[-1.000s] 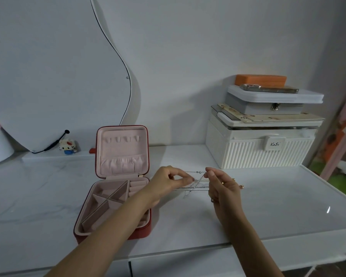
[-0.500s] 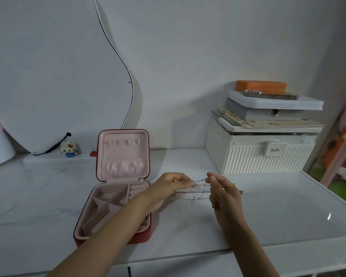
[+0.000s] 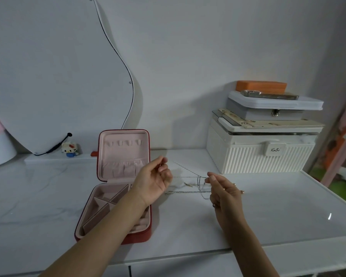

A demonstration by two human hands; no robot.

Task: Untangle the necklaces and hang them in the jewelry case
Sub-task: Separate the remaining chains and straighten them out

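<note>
Holding the tangled necklaces stretched between both hands, you've got them up just above the white counter, a bit right of the open jewelry case. Your left hand has its fingers curled in, pinching a thin chain end near the thumb. Your right hand pinches the other side with its fingertips, and a couple of small gold beads poke out past its knuckles. Between the hands the chains run in a few strands, with a knotty loop sitting close to the right one. The case is red outside and pink inside, lid upright with a row of little hooks and a pocket, divided tray below, nothing hung in it yet. Behind on the right there's a white ribbed storage box with smaller boxes stacked on top, and a curvy mirror leans on the wall at left with a tiny toy figure by its base.
</note>
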